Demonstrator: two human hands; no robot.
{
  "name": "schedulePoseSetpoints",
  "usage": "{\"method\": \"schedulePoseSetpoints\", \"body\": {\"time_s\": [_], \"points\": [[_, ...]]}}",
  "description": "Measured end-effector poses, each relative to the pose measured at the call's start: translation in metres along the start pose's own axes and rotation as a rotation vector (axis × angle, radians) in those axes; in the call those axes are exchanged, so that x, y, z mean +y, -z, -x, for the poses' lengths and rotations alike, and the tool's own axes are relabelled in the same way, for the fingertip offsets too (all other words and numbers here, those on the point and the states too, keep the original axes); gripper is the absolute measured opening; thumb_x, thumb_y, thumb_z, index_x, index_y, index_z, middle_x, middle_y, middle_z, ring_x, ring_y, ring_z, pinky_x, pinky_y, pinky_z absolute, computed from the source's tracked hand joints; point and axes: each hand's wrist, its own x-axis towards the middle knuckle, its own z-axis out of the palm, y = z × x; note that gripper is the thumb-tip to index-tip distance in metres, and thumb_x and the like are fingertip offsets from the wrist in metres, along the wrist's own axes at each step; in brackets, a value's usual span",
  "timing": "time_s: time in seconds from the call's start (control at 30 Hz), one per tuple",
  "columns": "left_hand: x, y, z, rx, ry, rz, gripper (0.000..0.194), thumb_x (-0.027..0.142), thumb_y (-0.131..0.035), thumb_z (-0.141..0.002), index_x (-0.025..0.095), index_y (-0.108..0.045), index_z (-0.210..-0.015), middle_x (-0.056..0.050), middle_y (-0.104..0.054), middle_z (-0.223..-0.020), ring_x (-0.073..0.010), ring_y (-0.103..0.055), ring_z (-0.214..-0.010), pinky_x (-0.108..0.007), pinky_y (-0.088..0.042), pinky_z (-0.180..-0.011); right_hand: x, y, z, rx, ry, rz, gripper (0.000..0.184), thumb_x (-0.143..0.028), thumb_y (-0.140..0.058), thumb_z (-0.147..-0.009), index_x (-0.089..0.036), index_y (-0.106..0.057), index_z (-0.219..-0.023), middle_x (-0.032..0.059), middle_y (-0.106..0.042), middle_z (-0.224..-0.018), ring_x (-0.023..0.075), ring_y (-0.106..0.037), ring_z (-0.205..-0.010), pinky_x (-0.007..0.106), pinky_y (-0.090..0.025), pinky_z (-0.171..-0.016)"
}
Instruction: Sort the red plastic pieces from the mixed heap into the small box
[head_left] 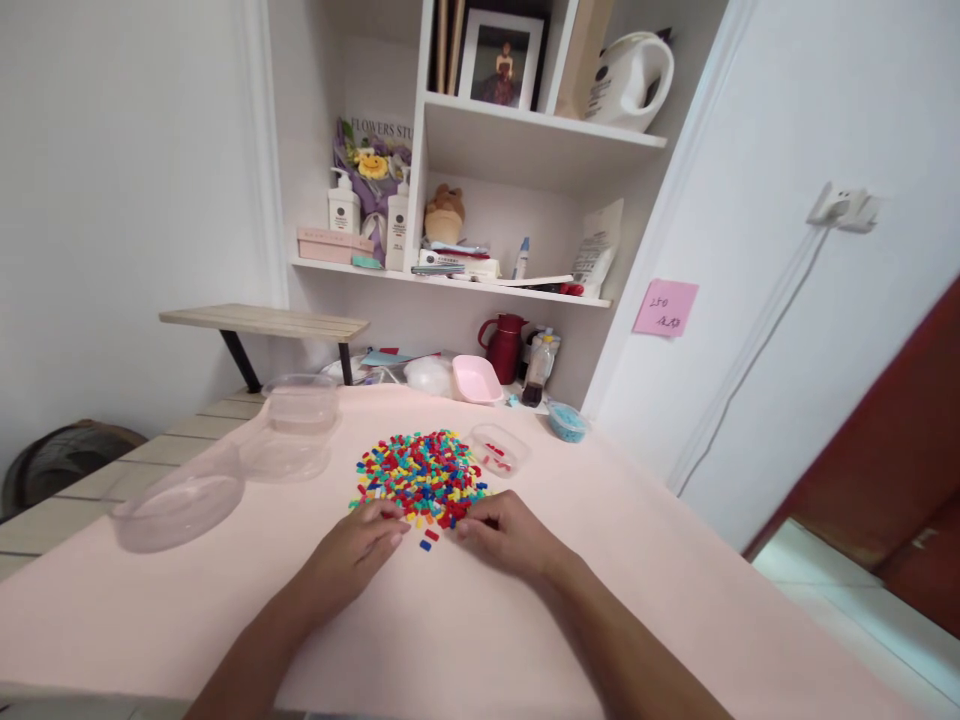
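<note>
A heap of small coloured toy bricks (420, 465) in red, blue, yellow, green and white lies on the pink-covered table (450, 640). My left hand (364, 540) rests at the heap's near left edge, thumb and fingers slightly apart, with nothing visible between them. At the near right edge, my right hand (514, 530) has its fingers curled together beside some red bricks; what they hold, if anything, is hidden. A loose blue brick (425, 546) and a red brick (432, 535) lie between the hands. Behind the right hand, a clear plastic tub (517, 440) contains several red bricks.
Clear plastic containers (180, 515) stand along the left side. A pink tray (477, 380), a dark red jug (504, 345) and a bottle (537, 375) are at the back. A tub of blue material (568, 422) sits at the back right, below the shelves (517, 285).
</note>
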Motion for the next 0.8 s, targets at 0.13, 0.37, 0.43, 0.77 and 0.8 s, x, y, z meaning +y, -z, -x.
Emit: {"method": "schedulePoseSetpoints", "body": {"time_s": [0.13, 0.37, 0.43, 0.77, 0.8], "points": [[-0.006, -0.002, -0.001, 0.153, -0.024, -0.010, 0.034, 0.035, -0.044, -0.091, 0.029, -0.071, -0.111, -0.006, -0.061, -0.125, -0.0207, -0.059, -0.115, -0.035, -0.049, -0.098, -0.001, -0.005, -0.002, 0.141, 0.015, 0.061, 0.021, -0.024, -0.055, -0.087, -0.023, -0.073, -0.097, 0.0020, -0.070, -0.090, 0.0152, -0.061, -0.076, 0.025, -0.045, -0.072], [-0.015, 0.008, -0.002, 0.620, 0.146, 0.046, 0.035, 0.034, -0.038, -0.090, 0.024, -0.067, -0.107, -0.006, -0.059, -0.112, -0.0198, -0.063, -0.100, -0.036, -0.051, -0.094, -0.003, -0.011, 0.002, 0.156, 0.120, 0.281, 0.041, -0.022, -0.051, -0.091, -0.033, -0.059, -0.129, 0.0042, -0.067, -0.105, 0.0158, -0.061, -0.088, 0.026, -0.046, -0.081], [-0.023, 0.010, -0.002, 0.679, 0.258, 0.021, 0.035, 0.028, -0.039, -0.086, 0.022, -0.067, -0.105, -0.008, -0.059, -0.111, -0.0222, -0.061, -0.106, -0.039, -0.048, -0.099, -0.008, -0.017, 0.003, 0.079, 0.153, 0.358, 0.039, -0.026, -0.048, -0.094, -0.033, -0.057, -0.131, 0.0040, -0.067, -0.103, 0.0154, -0.061, -0.086, 0.025, -0.045, -0.077], [-0.028, 0.010, 0.000, 0.507, 0.467, -0.074, 0.033, 0.025, -0.042, -0.081, 0.024, -0.068, -0.102, -0.006, -0.063, -0.113, -0.0211, -0.064, -0.104, -0.036, -0.049, -0.095, -0.003, -0.021, -0.002, -0.021, 0.085, 0.316, 0.019, -0.023, -0.054, -0.090, -0.028, -0.069, -0.101, 0.0011, -0.072, -0.102, 0.0167, -0.064, -0.090, 0.026, -0.043, -0.078], [-0.027, 0.010, 0.000, 0.497, 0.465, -0.083, 0.033, 0.025, -0.042, -0.082, 0.024, -0.068, -0.102, -0.006, -0.064, -0.113, -0.0207, -0.064, -0.104, -0.036, -0.048, -0.094, -0.003, -0.020, -0.002, -0.017, 0.069, 0.291, 0.018, -0.021, -0.054, -0.088, -0.027, -0.069, -0.097, 0.0002, -0.072, -0.099, 0.0160, -0.064, -0.089, 0.025, -0.043, -0.077]]}}
